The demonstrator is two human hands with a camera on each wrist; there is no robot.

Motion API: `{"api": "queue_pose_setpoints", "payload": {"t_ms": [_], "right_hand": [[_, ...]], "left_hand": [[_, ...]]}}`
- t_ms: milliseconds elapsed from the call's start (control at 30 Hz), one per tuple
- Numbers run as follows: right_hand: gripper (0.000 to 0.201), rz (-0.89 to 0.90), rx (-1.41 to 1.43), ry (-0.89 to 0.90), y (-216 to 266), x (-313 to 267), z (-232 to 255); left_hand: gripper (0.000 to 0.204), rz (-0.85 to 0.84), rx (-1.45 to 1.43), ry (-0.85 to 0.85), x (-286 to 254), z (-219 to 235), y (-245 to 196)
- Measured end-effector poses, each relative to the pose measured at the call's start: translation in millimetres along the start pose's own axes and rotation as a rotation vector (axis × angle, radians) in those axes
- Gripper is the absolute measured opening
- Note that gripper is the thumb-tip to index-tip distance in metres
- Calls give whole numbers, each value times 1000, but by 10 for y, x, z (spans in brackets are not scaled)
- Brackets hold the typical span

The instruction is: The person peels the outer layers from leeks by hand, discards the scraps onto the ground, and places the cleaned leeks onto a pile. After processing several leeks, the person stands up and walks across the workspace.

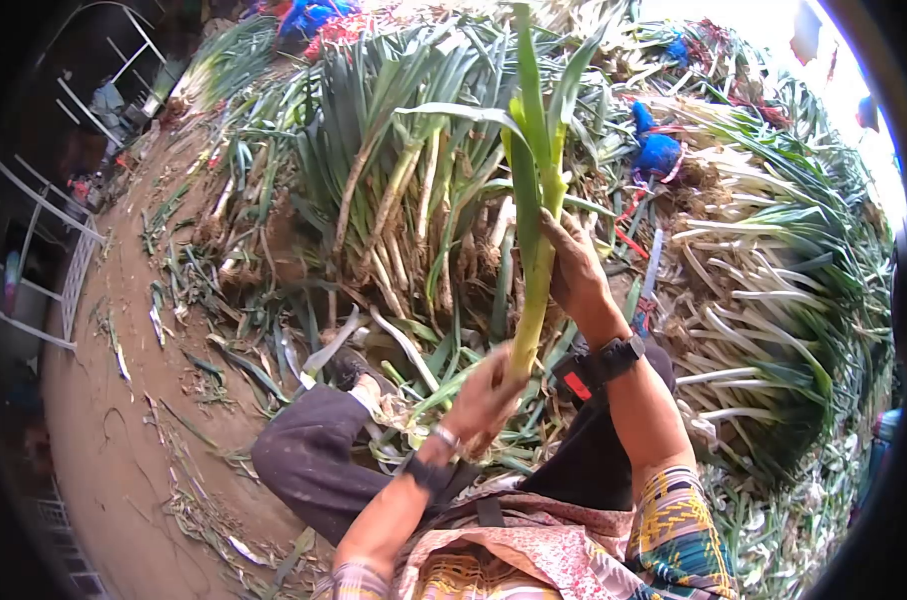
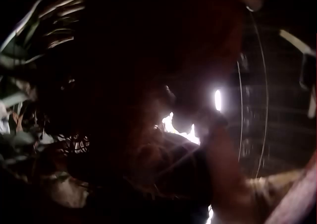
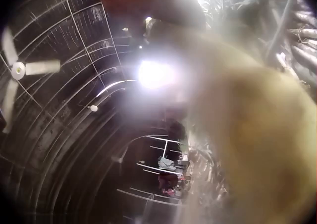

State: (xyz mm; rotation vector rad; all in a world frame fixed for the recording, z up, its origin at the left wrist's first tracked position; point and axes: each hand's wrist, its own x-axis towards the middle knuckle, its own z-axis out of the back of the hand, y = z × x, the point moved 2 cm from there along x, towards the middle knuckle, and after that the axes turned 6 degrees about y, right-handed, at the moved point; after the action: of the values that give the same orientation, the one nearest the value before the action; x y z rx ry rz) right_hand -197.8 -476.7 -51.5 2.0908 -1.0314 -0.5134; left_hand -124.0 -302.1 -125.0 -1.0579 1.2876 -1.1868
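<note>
A leek (image 1: 534, 290) with broad green leaves stands nearly upright in front of the person, tilted slightly. The left hand (image 1: 486, 400) grips its lower end, hiding the root part. Higher up, where the leaves begin to fan out, the right hand (image 1: 576, 268) holds the stalk with the thumb across it. The pale leek stalk (image 3: 262, 120) fills the right of the right wrist view, close and blurred. The left wrist view is mostly dark, with the hand's underside close to the lens. A bundle of standing leeks (image 1: 404, 190) is just beyond the hands.
Whitish stripped leeks (image 1: 754, 300) lie piled at the right. Loose leaves (image 1: 424, 350) litter the ground around the seated person's legs. Blue-wrapped bundles (image 1: 659, 150) lie beyond. Bare dirt floor (image 1: 124, 400) stretches along the left, beside white metal racks (image 1: 74, 280).
</note>
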Motion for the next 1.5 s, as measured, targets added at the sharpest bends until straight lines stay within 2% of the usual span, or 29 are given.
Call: {"api": "queue_pose_setpoints", "payload": {"t_ms": [100, 200, 267, 300, 333, 400, 467, 533, 600, 633, 733, 800, 900, 933, 1000, 1033, 1067, 1133, 1167, 1200, 1233, 1267, 1300, 1333, 1367, 1400, 1433, 1467, 1500], "right_hand": [[21, 29, 40, -17, -95, 5, -20], [21, 63, 13, -82, -119, -3, 59], [22, 56, -53, -99, 4, -70, 128], [23, 57, -93, -110, 83, -127, 140], [24, 49, -139, -115, 171, -156, 152], [24, 191, -133, -203, 387, -74, 262], [23, 230, -65, -161, 451, -65, 413], [23, 148, -80, -186, 373, -149, 404], [23, 196, -89, -162, 222, -159, 330], [23, 214, -137, -162, 265, -193, 290], [25, 288, -175, -330, 474, -196, 408], [25, 359, -144, -300, 566, -249, 479], [25, 438, -182, -285, 775, -546, 190], [24, 482, -165, -264, 874, -662, 61], [23, 569, -265, -222, 1109, -985, -167], [26, 600, -243, -125, 1186, -1155, -107], [27, 710, -290, -346, 1587, -1415, 13], [30, 762, -375, 29, 2203, -1866, 1], [30, 784, -432, 63, 2400, -2011, 66], [30, 908, -900, -180, 2237, -1913, 22], [30, 980, -1335, -522, 2079, -1826, -35], [22, 977, -1098, -642, 1856, -1679, 23], [20, 807, -715, -626, 1845, -1571, 305], [21, 615, -344, -596, 1819, -1431, 575], [24, 623, -289, -640, 1597, -1278, 535], [25, 548, -151, -567, 1499, -1145, 867], [25, 469, -14, -507, 1401, -1012, 1192], [22, 442, 54, -460, 1362, -866, 1424], [21, 422, 119, -417, 1315, -746, 1579]], "left_hand": [[35, -158, -247, -223, 637, 128, -552], [25, -181, 42, -369, 955, 112, -686], [24, -84, -357, -446, 1083, 60, -360], [20, -172, -347, -420, 1033, 132, -218], [21, -68, -945, -325, 987, 54, -197], [25, 174, -624, -242, 734, 98, 216], [26, 120, 188, -227, 355, 49, 782], [27, 221, 340, -167, 38, 118, 1256], [32, 232, 916, 18, -61, 316, 1242], [35, 476, 794, -126, -98, 437, 1609], [37, 623, 930, -58, -434, 435, 1733], [38, 634, 954, -62, -555, 548, 1799], [41, 613, 940, -166, -624, 713, 2099], [41, 635, 936, -179, -572, 719, 1981], [34, 541, 1057, -154, -551, 785, 2231], [33, 623, 1159, -11, -622, 873, 2330], [33, 704, 1250, 145, -751, 934, 2426], [35, 776, 1111, 104, -523, 1125, 2211], [37, 843, 1025, 110, -579, 1134, 2077], [41, 958, 933, 83, -827, 1175, 2041], [47, 630, 517, -27, -664, 1308, 2194], [43, 322, 493, -177, -349, 1271, 2275], [46, 418, 513, -269, 17, 1145, 1660], [54, 212, 148, -234, 153, 1018, 1092], [62, 1, -209, -187, 202, 885, 586], [62, -62, -237, -71, 245, 713, 162], [58, -246, -34, 153, 271, 603, 36], [58, -242, 137, 136, 97, 335, 3], [61, -224, 465, 276, -38, 196, -285]]}}
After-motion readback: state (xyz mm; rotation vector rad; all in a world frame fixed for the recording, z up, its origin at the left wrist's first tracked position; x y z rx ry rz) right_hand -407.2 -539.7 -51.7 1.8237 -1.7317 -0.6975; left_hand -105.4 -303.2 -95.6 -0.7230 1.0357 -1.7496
